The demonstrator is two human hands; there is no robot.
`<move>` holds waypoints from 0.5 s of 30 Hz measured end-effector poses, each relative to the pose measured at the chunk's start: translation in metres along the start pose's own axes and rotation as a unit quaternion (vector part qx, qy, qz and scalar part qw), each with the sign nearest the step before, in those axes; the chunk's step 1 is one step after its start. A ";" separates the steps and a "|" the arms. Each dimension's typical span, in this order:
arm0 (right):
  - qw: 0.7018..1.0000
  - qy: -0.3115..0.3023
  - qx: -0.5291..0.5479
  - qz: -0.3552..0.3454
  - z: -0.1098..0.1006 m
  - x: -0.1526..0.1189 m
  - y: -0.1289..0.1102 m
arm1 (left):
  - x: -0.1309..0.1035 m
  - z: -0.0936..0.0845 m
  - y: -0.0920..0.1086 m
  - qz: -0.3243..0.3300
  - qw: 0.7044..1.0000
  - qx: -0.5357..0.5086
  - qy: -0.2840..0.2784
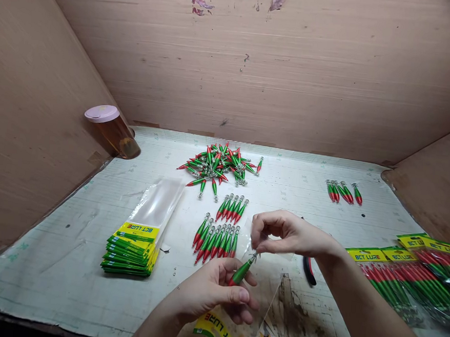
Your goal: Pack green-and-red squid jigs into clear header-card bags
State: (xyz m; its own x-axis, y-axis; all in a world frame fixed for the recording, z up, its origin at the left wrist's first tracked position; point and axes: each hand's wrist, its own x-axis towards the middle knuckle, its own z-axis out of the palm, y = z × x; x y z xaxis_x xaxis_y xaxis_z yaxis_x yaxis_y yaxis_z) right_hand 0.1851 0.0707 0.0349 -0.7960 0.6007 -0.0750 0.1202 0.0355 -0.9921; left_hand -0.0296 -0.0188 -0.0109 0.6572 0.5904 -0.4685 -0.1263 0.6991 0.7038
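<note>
Between the thumb and fingers of my left hand (222, 291) is a green and red lure (242, 271), tilted with its hooked metal end up. My right hand (276, 232) is closed in a pinch at that hooked end; whatever small thing its fingertips hold is hard to make out. Just beyond my hands lie two rows of lures (215, 244), red ends toward me. A yellow and green BCT LURE package (217, 333) lies below my left hand, partly hidden by it.
A loose lure pile (217, 165) lies farther back. Stacked empty bags (132, 249) and a lidded jar (114, 132) are at left. Filled packs (402, 273), several lures (342, 192) and a dark-and-red tool handle (309, 272) are at right. Walls surround the table (63, 275).
</note>
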 end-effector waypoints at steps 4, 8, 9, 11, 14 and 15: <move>0.997 -0.043 -0.055 -0.012 0.000 0.001 -0.008 | 0.001 0.000 -0.001 -0.001 1.000 -0.004 0.001; 0.996 -0.037 -0.078 -0.004 -0.001 0.000 -0.009 | -0.001 0.000 0.000 -0.014 1.000 0.001 -0.001; 0.996 -0.036 -0.075 -0.002 0.000 0.001 -0.008 | -0.001 0.000 0.000 -0.021 1.000 0.004 -0.007; 0.997 -0.036 -0.068 -0.002 0.003 0.003 -0.006 | 0.000 0.000 -0.001 -0.033 0.999 0.009 -0.018; 0.998 -0.028 -0.052 -0.002 0.006 0.010 -0.002 | 0.002 0.001 -0.005 -0.036 0.999 -0.003 -0.027; 0.998 -0.021 -0.052 0.001 0.008 0.011 0.000 | 0.003 0.001 -0.006 -0.033 0.999 -0.014 -0.029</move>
State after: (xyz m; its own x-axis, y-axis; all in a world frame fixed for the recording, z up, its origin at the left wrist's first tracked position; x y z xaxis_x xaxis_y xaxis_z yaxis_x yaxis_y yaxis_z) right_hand 0.1718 0.0711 0.0336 -0.8200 0.5664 -0.0824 0.1798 0.1183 -0.9766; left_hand -0.0260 -0.0220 -0.0159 0.7070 0.5191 -0.4804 -0.1012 0.7465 0.6577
